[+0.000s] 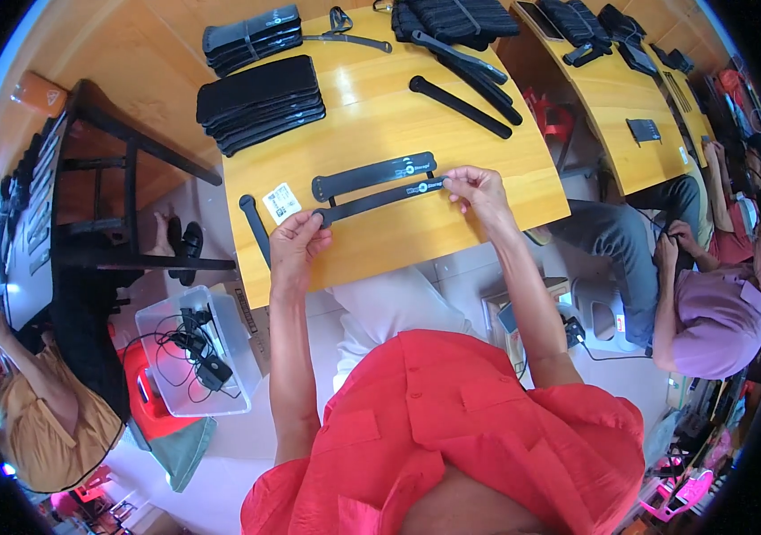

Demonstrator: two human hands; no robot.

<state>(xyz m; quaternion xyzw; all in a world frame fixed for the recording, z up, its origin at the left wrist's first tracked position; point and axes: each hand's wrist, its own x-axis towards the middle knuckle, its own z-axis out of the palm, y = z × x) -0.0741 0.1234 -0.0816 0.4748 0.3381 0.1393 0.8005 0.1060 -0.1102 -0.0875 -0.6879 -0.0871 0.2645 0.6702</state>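
Observation:
A narrow black strap [379, 202] with pale print is stretched between my two hands, low above the near part of the yellow table [380, 259]. My left hand [295, 248] pinches its rounded end. The other end is held between the thumb and fingers of my right hand [482, 194]. Just beyond it lies a wider black strap [372, 177], also printed, nearly parallel to it. Beside my left hand are a white label card [281, 202] and a short dark strap [256, 227].
At the table's far side sit a stack of black pieces [261, 102], a banded bundle [252, 40] and loose straps [461, 107]. A clear bin of cables [193, 357] stands on the floor at left. Other people [719, 312] sit at right and left.

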